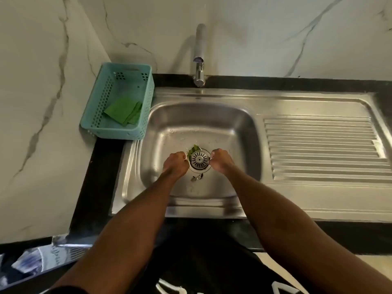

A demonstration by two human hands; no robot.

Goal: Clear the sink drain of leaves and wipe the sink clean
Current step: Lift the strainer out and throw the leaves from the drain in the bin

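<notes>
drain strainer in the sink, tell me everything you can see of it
The drain strainer is a round, shiny metal disc with radial slots and a small knob at its centre. It sits at the drain opening in the floor of the steel sink, seemingly a bit askew. Green leaves are bunched at its upper-left edge. The left hand and right hand flank it, fingers curled at its rim; whether they grip it is unclear.

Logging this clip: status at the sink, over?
Left hand and right hand curled at strainer edges. Leaves still at drain. Green cloth unused in basket.
</notes>
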